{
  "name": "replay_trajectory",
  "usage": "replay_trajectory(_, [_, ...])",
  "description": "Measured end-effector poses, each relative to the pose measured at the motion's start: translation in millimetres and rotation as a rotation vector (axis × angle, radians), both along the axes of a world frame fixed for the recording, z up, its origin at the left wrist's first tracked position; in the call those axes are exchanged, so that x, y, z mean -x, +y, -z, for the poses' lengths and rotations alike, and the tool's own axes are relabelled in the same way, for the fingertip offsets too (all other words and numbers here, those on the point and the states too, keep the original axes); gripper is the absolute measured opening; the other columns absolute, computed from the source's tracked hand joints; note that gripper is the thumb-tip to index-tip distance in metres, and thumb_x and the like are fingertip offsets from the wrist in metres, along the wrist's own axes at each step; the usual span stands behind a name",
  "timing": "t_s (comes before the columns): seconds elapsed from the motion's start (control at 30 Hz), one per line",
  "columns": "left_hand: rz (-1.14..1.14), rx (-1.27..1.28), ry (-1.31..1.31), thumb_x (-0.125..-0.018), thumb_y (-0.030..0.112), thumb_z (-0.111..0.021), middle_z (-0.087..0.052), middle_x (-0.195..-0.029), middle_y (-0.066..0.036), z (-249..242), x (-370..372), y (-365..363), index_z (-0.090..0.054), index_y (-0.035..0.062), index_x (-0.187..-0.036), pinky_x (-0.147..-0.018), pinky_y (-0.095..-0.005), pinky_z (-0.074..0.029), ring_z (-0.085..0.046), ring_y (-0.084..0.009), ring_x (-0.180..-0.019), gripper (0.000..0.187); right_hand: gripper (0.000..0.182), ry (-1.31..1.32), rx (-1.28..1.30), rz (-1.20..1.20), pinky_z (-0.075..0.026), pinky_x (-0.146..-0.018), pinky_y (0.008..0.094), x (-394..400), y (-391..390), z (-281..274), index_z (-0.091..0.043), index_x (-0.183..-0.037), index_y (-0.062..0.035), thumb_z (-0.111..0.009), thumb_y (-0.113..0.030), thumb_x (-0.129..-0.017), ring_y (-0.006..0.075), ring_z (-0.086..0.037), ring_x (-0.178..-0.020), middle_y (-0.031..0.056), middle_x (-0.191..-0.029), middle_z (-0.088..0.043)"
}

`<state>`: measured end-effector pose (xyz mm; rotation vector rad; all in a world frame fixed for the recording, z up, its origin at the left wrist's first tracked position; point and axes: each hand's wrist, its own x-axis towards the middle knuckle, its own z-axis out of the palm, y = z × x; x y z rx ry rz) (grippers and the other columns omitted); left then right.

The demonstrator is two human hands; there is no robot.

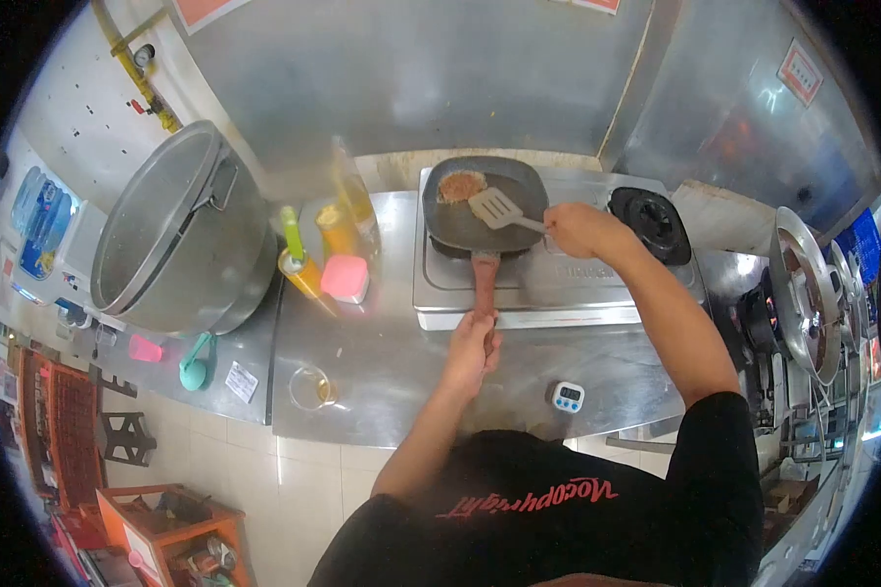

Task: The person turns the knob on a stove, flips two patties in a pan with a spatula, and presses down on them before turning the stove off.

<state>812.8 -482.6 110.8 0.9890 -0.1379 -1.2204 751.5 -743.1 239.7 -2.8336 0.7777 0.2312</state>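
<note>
My left hand (474,350) is wrapped round the reddish-brown handle of a dark square pan (460,227), which sits over the left burner of a steel gas stove (558,284). In the pan's upper left lies a browned patty (459,186). My right hand (583,231) grips a slotted spatula (497,208); its blade is in the pan, at the patty's lower right edge. Whether the blade is under the patty I cannot tell.
Left of the stove stand a pink-lidded container (345,279), yellow-labelled bottles (337,231) and a large metal pot (186,245). Near the counter's front are a glass bowl (312,388) and a white timer (567,396). The right burner (649,225) is bare.
</note>
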Motion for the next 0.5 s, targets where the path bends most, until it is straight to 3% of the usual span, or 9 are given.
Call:
replay_trajectory(0.13, [0.000,-0.011,-0.014,-0.105,0.023,-0.051,-0.053,-0.074,-0.002,-2,0,0,-0.051,0.0076,-0.123,-0.041,-0.0249,-0.027,-0.039,-0.0089,-0.046,0.024,0.028,0.095,0.015,-0.067,-0.055,-0.086,0.0506,-4,2,-6,-0.072,-0.109,-0.0034,-0.057,-0.009,-0.086,0.0429,-0.070,-0.100,0.0237,-0.106,-0.073])
replay_trajectory(0.37, [-0.007,-0.010,0.003,-0.106,0.022,-0.051,-0.053,-0.074,-0.002,-1,0,-1,-0.053,0.0089,-0.122,-0.041,-0.0252,-0.026,-0.040,-0.0088,-0.046,0.021,0.024,0.067,-0.028,0.031,-0.055,-0.085,0.0506,-3,8,-9,-0.073,-0.105,-0.0005,-0.057,-0.007,-0.087,0.0434,-0.071,-0.097,0.0248,-0.104,-0.073])
replay_trajectory(0.43, [-0.003,-0.011,0.006,-0.106,0.022,-0.051,-0.053,-0.074,-0.002,1,0,-1,-0.053,0.0092,-0.122,-0.041,-0.0253,-0.025,-0.039,-0.0089,-0.046,0.021,0.024,0.089,-0.001,-0.017,-0.053,-0.085,0.0497,-4,4,-4,-0.071,-0.105,-0.0033,-0.054,-0.017,-0.094,0.0424,-0.068,-0.099,0.0225,-0.101,-0.072])
replay_trajectory(0.5, [0.002,-0.012,0.009,-0.106,0.022,-0.051,-0.053,-0.073,-0.002,2,-1,-1,-0.053,0.0095,-0.122,-0.041,-0.0254,-0.025,-0.039,-0.0090,-0.046,0.021,0.024,0.100,-0.002,-0.012,-0.054,-0.085,0.0510,-4,6,-5,-0.072,-0.106,-0.0019,-0.055,-0.012,-0.091,0.0428,-0.069,-0.099,0.0237,-0.103,-0.072])
